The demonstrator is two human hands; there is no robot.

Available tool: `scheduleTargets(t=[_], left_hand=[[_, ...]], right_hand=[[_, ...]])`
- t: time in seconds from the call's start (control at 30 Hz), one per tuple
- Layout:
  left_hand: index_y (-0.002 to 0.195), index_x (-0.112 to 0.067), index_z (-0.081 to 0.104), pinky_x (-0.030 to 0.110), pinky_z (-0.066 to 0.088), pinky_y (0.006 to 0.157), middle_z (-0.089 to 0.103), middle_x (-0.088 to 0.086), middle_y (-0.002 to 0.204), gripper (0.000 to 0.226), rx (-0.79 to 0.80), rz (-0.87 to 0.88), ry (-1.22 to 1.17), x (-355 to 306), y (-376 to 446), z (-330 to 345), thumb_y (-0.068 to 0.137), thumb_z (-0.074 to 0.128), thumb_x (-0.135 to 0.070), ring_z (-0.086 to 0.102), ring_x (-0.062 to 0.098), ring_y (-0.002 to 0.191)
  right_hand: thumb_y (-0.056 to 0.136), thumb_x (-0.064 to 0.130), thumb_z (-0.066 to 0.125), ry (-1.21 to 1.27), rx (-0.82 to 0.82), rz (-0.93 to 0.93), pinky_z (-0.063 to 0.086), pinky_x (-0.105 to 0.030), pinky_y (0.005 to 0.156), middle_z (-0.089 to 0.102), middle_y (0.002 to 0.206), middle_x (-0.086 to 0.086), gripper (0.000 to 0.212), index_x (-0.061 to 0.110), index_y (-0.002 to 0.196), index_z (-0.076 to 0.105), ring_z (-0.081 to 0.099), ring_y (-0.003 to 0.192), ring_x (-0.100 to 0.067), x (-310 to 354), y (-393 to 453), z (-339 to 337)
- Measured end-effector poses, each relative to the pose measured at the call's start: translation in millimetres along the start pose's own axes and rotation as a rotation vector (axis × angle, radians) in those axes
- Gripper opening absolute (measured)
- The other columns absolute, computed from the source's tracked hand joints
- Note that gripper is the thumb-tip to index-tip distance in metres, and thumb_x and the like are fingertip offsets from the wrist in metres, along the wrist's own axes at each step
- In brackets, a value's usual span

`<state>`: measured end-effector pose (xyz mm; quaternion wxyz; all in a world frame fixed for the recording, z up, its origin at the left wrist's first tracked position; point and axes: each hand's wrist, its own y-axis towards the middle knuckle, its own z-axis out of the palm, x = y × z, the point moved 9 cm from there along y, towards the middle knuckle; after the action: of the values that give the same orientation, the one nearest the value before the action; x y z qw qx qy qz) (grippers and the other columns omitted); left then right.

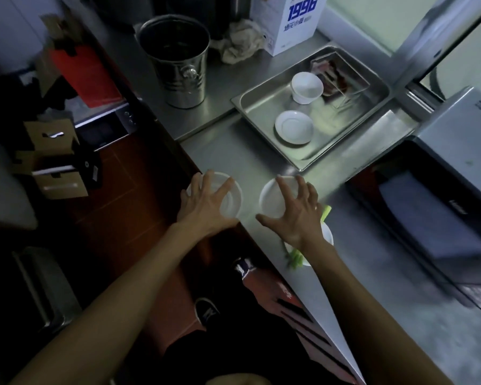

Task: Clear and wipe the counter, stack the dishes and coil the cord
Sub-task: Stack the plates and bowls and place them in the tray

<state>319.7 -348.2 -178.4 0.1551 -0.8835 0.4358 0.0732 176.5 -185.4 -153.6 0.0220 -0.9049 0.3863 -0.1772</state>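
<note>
Two bare forearms reach forward from the bottom of the view toward the near edge of the steel desk (pixel 372 273). The left hand (pixel 208 202) has its fingers spread wide and curved down over a white bowl (pixel 228 201) that sits right at the desk's edge; the fingertips lie on the bowl's rim, but whether they clamp it cannot be told. The right hand (pixel 296 215) is spread the same way over a second white bowl (pixel 272 200) just beside the first, fingers arched over its far rim and thumb stretched out toward the near side.

Under the right wrist lies a white dish with green vegetable pieces (pixel 297 255), partly hidden by the arm.

Farther out, a steel tray (pixel 261 105) rests on the desk and holds a small white cup (pixel 306 87), a small white saucer (pixel 294 126) and a clear holder with dark contents (pixel 338 79). To the tray's left stands a metal bucket (pixel 179 68), with a crumpled cloth (pixel 240 43) and a white carton printed "1996" (pixel 292 23) behind it. A grey appliance (pixel 456 173) sits at the right. Left of the desk, cardboard pieces (pixel 53 159) lie over the red floor (pixel 128 207).
</note>
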Motion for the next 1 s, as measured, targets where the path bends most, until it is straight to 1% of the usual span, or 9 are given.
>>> scheduleTargets(t=[0.1,0.23,0.3,0.47,0.53,0.7,0.83,0.9,1.0], left_hand=[[0.151,-0.047,0.015,0.062,0.028,0.110,0.005,0.005,0.157,0.105,0.028,0.029,0.031,-3.6,34.8,-9.3,0.064,0.068,-0.073,0.006,0.037,0.145],[0.152,-0.052,0.004,0.062,0.021,0.114,-0.006,0.002,0.161,0.107,0.084,0.036,0.058,-3.9,82.6,-27.5,0.068,0.068,-0.072,-0.003,0.035,0.149],[0.151,-0.053,0.002,0.063,0.021,0.114,-0.007,0.002,0.162,0.108,0.080,0.044,0.066,-5.8,101.8,-39.4,0.068,0.068,-0.072,-0.003,0.036,0.149],[0.152,-0.052,0.006,0.062,0.023,0.114,-0.005,0.000,0.160,0.108,0.034,0.076,0.063,-21.1,147.8,-61.9,0.067,0.070,-0.070,-0.001,0.035,0.148],[0.152,-0.051,0.007,0.062,0.026,0.112,-0.003,0.001,0.160,0.108,0.029,0.100,0.081,-30.2,168.5,-63.9,0.065,0.068,-0.071,0.002,0.035,0.147],[0.150,-0.046,0.019,0.059,0.033,0.107,0.008,0.003,0.157,0.103,0.013,0.188,0.070,-56.5,225.9,-66.7,0.062,0.066,-0.073,0.014,0.035,0.141],[0.149,-0.044,0.024,0.061,0.036,0.105,0.014,0.004,0.154,0.102,0.007,0.294,0.063,-75.3,273.7,-67.8,0.062,0.067,-0.072,0.019,0.035,0.139],[0.149,-0.046,0.020,0.063,0.033,0.108,0.012,0.003,0.156,0.103,0.055,0.335,0.051,-78.7,300.1,-63.3,0.062,0.068,-0.072,0.017,0.036,0.142],[0.150,-0.050,0.013,0.064,0.025,0.112,0.003,0.000,0.160,0.103,0.124,0.373,0.055,-82.2,324.7,-57.0,0.065,0.069,-0.070,0.005,0.035,0.148]], right_hand=[[0.068,0.079,0.063,0.050,-0.029,0.017,0.026,-0.062,0.111,0.004,0.164,-0.004,0.104,0.045,0.152,0.012,0.004,0.148,-0.036,-3.0,30.1,-2.9],[0.067,0.079,0.065,0.091,-0.073,0.061,0.026,-0.062,0.110,0.005,0.164,-0.006,0.106,0.046,0.152,0.011,0.006,0.148,-0.037,-11.2,77.8,-15.1],[0.067,0.078,0.066,0.124,-0.078,0.083,0.026,-0.062,0.109,0.006,0.163,-0.006,0.106,0.044,0.152,0.012,0.007,0.147,-0.038,-17.0,95.5,-21.1],[0.068,0.074,0.070,0.161,-0.085,0.102,0.024,-0.063,0.110,0.005,0.164,-0.006,0.108,0.044,0.153,0.011,0.006,0.148,-0.037,-25.9,134.3,-36.8],[0.068,0.072,0.071,0.180,-0.084,0.141,0.024,-0.063,0.111,0.005,0.163,-0.003,0.107,0.044,0.153,0.012,0.006,0.148,-0.035,-32.6,148.2,-41.5],[0.068,0.071,0.071,0.271,-0.103,0.261,0.019,-0.064,0.112,0.006,0.164,0.001,0.109,0.043,0.153,0.009,0.005,0.149,-0.032,-59.9,179.6,-43.2],[0.067,0.072,0.071,0.230,-0.120,0.354,0.021,-0.063,0.111,0.008,0.163,0.000,0.112,0.044,0.154,0.007,0.008,0.148,-0.033,-76.0,202.6,-42.2],[0.066,0.072,0.071,0.193,-0.130,0.411,0.021,-0.062,0.111,0.008,0.163,0.000,0.113,0.044,0.153,0.006,0.008,0.148,-0.034,-81.9,217.4,-43.0],[0.065,0.074,0.071,0.151,-0.133,0.432,0.020,-0.063,0.112,0.008,0.163,0.000,0.113,0.045,0.153,0.006,0.008,0.148,-0.034,-83.1,234.7,-42.3]])
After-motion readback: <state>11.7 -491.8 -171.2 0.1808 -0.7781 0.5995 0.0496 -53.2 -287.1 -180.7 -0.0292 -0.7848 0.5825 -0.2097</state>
